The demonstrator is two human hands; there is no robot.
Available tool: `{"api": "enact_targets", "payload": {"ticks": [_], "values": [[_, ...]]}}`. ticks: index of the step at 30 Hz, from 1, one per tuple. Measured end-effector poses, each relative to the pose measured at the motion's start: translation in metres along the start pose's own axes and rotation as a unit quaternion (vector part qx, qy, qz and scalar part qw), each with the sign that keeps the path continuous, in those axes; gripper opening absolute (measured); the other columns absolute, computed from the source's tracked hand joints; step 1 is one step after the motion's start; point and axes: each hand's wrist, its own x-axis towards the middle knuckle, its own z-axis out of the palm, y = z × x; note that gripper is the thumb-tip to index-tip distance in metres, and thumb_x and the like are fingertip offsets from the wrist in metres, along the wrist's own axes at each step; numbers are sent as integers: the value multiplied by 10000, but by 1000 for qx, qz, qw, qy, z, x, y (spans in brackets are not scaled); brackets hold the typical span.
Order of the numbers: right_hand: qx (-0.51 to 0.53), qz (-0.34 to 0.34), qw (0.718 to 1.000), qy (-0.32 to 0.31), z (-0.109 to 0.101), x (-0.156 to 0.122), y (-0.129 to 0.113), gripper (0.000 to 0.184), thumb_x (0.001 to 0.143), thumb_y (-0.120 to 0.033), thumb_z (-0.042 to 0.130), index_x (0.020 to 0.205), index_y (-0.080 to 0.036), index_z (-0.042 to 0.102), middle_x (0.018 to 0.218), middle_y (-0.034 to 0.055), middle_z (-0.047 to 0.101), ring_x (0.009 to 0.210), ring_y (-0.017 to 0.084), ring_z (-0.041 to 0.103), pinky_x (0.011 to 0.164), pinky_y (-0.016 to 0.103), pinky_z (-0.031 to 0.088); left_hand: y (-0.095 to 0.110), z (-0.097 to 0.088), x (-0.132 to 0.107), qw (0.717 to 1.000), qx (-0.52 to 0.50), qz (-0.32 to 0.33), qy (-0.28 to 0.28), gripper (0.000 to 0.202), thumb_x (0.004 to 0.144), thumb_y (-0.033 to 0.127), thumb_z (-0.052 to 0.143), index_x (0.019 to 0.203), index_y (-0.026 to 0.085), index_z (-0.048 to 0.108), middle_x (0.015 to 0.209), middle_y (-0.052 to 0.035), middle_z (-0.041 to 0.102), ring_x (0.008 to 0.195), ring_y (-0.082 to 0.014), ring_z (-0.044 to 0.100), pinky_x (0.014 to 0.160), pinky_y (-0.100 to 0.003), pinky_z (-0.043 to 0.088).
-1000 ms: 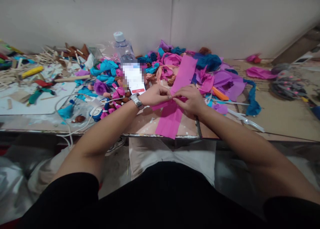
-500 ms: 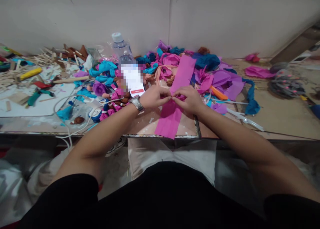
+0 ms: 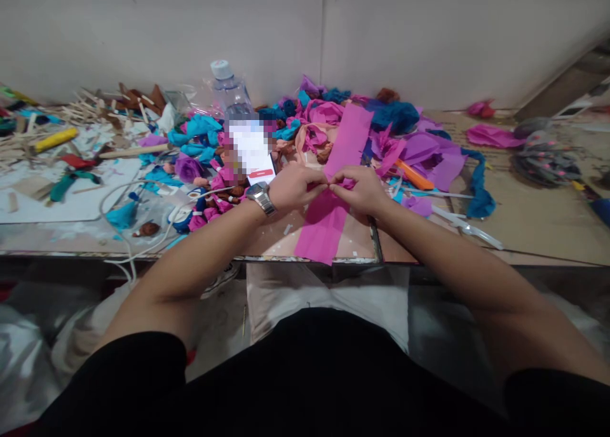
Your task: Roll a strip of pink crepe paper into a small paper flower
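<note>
A long strip of pink crepe paper (image 3: pixel 324 230) lies slantwise across the table, its near end hanging at the front edge. Over its middle my left hand (image 3: pixel 298 187), with a metal wristwatch (image 3: pixel 260 197) on the wrist, is closed in a pinch on the pink paper. Facing it, my right hand (image 3: pixel 359 189) also pinches the pink paper, thumb and forefinger almost touching the left fingertips. A gathered bit of pink shows under the right fingers; its exact shape is hidden. A lit phone (image 3: pixel 255 151) leans just beyond my left hand.
Crumpled crepe paper (image 3: pixel 203 132) in several colours is heaped behind. A clear bottle (image 3: pixel 231 91) stands at the back. An orange cutter (image 3: pixel 414 175) and a white cable tie (image 3: pixel 479 235) lie right; pliers (image 3: pixel 74 181), wooden sticks (image 3: pixel 90 116) and a white cable (image 3: pixel 107 199) lie left.
Both hands keep their pinch over the pink strip, with only slight finger movement. The view has shifted a little.
</note>
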Motion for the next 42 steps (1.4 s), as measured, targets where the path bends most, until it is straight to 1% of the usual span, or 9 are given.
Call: {"api": "enact_targets", "payload": {"ticks": [3,9,15,18,22,25,30,37,42], "values": [[3,3,1000,-6,-1,0,1,108,861,-272,682,848,-220,776,860,44,814,794,225,726,751,341,535,0,1,0,1000,17,7,0,281,1010,342,575,903,202,794,764,-57,759,680,-174,649,682,-319,381],[-2,1,1000,-16,-2,1,1,102,844,-246,645,824,-212,739,832,40,788,776,218,701,750,334,522,0,6,0,1000,16,0,-10,268,1019,312,575,1019,212,823,891,-69,815,742,-181,689,687,-311,379],[-3,19,1000,-15,-5,1,2,87,843,-255,653,833,-208,725,822,39,771,762,216,676,740,333,505,-2,7,1,999,-23,-22,1,275,1018,386,629,957,194,816,813,-57,793,689,-159,645,722,-312,403],[1,27,1000,-7,-5,0,2,80,841,-236,647,827,-205,720,817,37,771,755,214,677,728,331,499,-2,5,1,999,-45,-26,-4,274,1014,374,633,913,189,809,776,-46,774,656,-143,613,701,-301,385],[24,20,1000,-4,-5,0,0,101,869,-276,676,879,-206,748,881,48,798,799,220,708,763,338,523,2,1,0,998,-60,-34,-6,296,1012,350,627,845,173,796,716,-36,738,601,-125,552,662,-298,346],[22,11,1000,-14,-7,0,-1,112,874,-289,684,875,-206,759,885,54,804,804,222,717,768,340,526,4,-1,0,996,-75,-42,-11,302,1011,357,628,855,165,800,719,-33,738,596,-117,551,645,-291,338],[-3,14,1000,-20,-8,1,-1,145,902,-304,664,872,-205,765,884,64,806,805,230,715,766,352,517,-1,0,0,995,-88,-31,-29,314,1002,379,628,877,157,811,741,-40,757,619,-124,583,643,-282,358],[31,32,999,14,-8,2,2,168,904,-350,708,899,-205,794,894,58,825,836,241,742,785,361,555,-13,-2,2,989,-140,-52,23,315,968,422,673,1006,167,855,873,-57,823,743,-161,696,688,-276,450],[27,15,999,25,-8,1,4,198,889,-336,748,1025,-207,811,970,57,834,858,237,745,801,364,576,-19,-1,3,984,-164,-69,29,330,961,434,685,961,153,859,829,-62,814,717,-156,692,658,-267,453]]}}
